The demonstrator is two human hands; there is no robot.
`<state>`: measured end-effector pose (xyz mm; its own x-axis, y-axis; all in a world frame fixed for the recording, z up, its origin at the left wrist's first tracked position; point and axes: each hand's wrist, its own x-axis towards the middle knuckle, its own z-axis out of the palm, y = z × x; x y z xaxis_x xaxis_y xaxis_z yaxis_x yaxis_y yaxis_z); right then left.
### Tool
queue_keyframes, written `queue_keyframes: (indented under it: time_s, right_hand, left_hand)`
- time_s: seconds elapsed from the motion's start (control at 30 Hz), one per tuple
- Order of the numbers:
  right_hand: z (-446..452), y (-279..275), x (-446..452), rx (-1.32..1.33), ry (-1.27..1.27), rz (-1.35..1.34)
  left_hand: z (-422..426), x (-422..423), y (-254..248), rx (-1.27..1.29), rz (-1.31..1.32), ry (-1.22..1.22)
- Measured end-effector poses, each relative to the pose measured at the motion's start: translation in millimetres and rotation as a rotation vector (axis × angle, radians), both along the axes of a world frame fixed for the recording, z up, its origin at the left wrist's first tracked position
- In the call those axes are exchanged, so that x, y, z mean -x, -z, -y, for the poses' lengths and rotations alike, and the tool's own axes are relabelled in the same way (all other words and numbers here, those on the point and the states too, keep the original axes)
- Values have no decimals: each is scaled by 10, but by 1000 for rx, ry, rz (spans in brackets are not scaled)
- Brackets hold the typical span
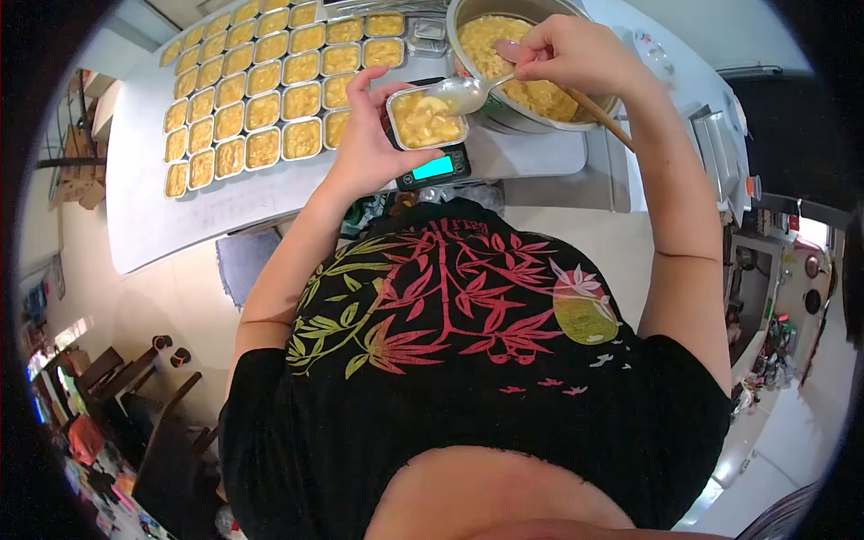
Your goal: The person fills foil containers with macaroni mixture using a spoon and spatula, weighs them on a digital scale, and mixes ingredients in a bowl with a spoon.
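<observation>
My left hand (371, 148) grips a small foil tray (428, 137) filled with a chunky yellow mixture, thumb along the near side and fingers around the left. The tray is over a black digital scale (459, 162) with a lit display; whether it rests on the scale or is held just above, I cannot tell. My right hand (576, 56) pinches the handle of a metal spoon (461, 94), whose bowl is over the tray's upper right edge. Below that hand stands a large metal pot (531, 121) holding more yellow mixture (483, 45).
Rows of filled foil trays (263, 112) cover the left of the white table (139, 211). A wooden handle (601, 119) sticks out over the pot's right rim. Empty foil trays (427, 36) sit behind the scale. A patterned plate (653, 54) lies at the right.
</observation>
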<state>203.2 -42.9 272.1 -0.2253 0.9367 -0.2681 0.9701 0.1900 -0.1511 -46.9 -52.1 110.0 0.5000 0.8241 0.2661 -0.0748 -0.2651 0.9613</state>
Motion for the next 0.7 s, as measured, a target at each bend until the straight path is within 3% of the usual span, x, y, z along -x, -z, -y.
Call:
queue_keyframes:
  time_s: [0.17, 0.27, 0.37, 0.47, 0.53, 0.6, 0.7]
  right_hand:
    - [48, -50, -73, 128, 129, 9]
    - [152, -129, -272, -35, 213, -70]
    - [200, 128, -839, -137, 228, -148]
    - [439, 280, -717, -467, 110, 249]
    - [499, 443, -577, -562, 75, 566]
    - [521, 634, -755, -676, 78, 526]
    - [526, 767, -831, -673, 227, 469]
  left_hand:
    - [-40, -99, 161, -19, 41, -16]
    - [-141, -169, 454, -49, 48, -34]
    - [-255, -248, 776, -32, 21, -53]
    - [-386, -336, 1058, -112, -42, -79]
    - [-399, -306, 1086, -123, -257, -61]
    - [-464, -289, 1207, -157, -321, -56]
    - [-404, -140, 896, -305, -449, -91]
